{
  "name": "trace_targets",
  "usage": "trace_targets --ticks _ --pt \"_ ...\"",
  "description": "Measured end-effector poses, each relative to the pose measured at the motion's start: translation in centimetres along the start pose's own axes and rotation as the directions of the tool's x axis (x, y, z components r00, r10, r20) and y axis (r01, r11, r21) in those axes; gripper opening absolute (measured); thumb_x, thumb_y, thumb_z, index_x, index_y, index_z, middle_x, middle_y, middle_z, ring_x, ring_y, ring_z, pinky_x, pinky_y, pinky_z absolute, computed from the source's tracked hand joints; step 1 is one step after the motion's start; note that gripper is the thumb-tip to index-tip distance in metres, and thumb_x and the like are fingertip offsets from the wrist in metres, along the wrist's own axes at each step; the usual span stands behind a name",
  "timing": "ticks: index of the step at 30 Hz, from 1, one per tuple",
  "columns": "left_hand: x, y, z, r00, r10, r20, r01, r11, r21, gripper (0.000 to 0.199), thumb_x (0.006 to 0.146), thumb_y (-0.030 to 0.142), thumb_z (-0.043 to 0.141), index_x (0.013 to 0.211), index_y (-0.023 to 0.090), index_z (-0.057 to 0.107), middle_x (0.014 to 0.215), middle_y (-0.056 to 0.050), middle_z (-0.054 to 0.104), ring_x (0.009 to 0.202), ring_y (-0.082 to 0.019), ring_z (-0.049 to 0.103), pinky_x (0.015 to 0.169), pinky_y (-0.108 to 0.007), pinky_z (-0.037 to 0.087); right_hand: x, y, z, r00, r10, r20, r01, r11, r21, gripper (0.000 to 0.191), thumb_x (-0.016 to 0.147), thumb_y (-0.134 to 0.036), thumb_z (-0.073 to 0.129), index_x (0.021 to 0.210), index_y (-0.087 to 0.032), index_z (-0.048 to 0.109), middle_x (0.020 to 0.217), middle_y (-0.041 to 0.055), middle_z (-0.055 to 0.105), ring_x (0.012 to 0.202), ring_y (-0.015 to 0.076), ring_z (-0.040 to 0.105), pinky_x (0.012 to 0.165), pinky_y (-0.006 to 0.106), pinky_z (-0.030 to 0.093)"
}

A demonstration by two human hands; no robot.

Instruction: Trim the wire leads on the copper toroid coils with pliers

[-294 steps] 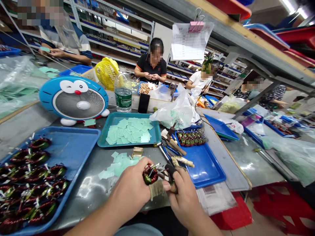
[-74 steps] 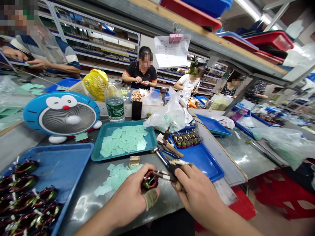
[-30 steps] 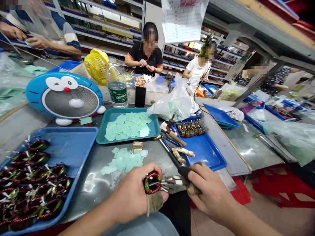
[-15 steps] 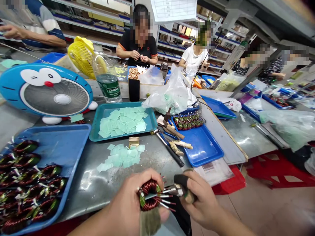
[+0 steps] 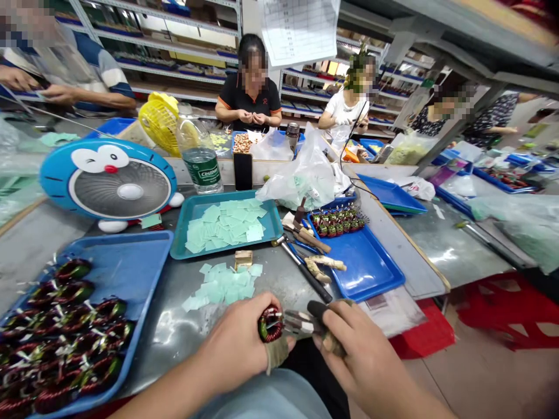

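Near the bottom centre, my left hand (image 5: 244,337) is closed round a toroidal coil (image 5: 271,325) wound with dark red wire, with a brownish wrap on the thumb. My right hand (image 5: 349,343) grips pliers (image 5: 301,322), whose metal jaws touch or nearly touch the coil's wire ends. A black cover shows on one of its fingers. Many similar coils (image 5: 74,314) fill part of the blue tray (image 5: 151,262) at the left. Light green sheets (image 5: 227,283) lie loose on the table beyond my hands, and more (image 5: 227,224) sit in the teal tray (image 5: 186,218).
A hammer (image 5: 305,270) and other tools lie beside a blue tray (image 5: 371,267) holding small coils. Behind stand a blue fan (image 5: 109,180), a bottle (image 5: 203,166), a phone (image 5: 243,171) and a plastic bag (image 5: 301,174). People sit across the table.
The coil has turned in my left hand, so its wire ends point differently. Both hands remain close together with the pliers at the coil. The whole view has shifted slightly.
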State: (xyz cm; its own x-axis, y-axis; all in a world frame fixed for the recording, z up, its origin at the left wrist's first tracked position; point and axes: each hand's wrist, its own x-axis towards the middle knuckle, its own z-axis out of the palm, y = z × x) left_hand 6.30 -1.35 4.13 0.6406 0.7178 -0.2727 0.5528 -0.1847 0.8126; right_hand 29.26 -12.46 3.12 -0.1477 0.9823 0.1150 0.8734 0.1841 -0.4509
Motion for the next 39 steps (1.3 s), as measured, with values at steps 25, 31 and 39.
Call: trace_targets --ticks 25,31,39 --pt "1.8 0.8 -2.3 0.936 0.111 -0.334 -0.050 0.981 0.187 0.022 0.081 0.029 0.070 0.099 0.026 0.057 0.081 0.001 0.071 0.072 -0.023 0.064 0.065 -0.029 0.038 4.4 -2.9 1.1 0.973 -0.038 -0.227 0.049 0.998 0.041 0.022 0.092 -0.014 0.056 0.111 -0.025 0.054 0.098 0.0058 0.061 0.086 0.0264 0.059 0.073 0.039 0.049" --pt "1.7 0.5 -2.8 0.967 0.181 -0.177 -0.182 0.983 0.008 0.024 0.083 0.033 0.073 0.097 0.025 0.056 0.081 0.004 0.068 0.070 -0.018 0.060 0.063 -0.026 0.041 4.9 -2.2 -1.2 0.983 -0.059 -0.173 0.046 0.996 -0.075 0.023 0.089 -0.010 0.057 0.106 -0.025 0.055 0.104 0.0066 0.061 0.090 0.0278 0.054 0.078 0.042 0.045" --pt "1.2 0.7 -3.0 0.979 0.202 0.018 -0.200 0.975 -0.095 0.028 0.072 0.026 0.078 0.088 0.022 0.055 0.072 0.006 0.061 0.063 -0.014 0.051 0.055 -0.024 0.037 6.0 -2.4 -3.8 0.977 -0.214 -0.023 0.197 0.931 -0.308 0.018 0.090 -0.012 0.061 0.101 -0.026 0.056 0.104 0.0070 0.061 0.090 0.0287 0.052 0.077 0.042 0.040"
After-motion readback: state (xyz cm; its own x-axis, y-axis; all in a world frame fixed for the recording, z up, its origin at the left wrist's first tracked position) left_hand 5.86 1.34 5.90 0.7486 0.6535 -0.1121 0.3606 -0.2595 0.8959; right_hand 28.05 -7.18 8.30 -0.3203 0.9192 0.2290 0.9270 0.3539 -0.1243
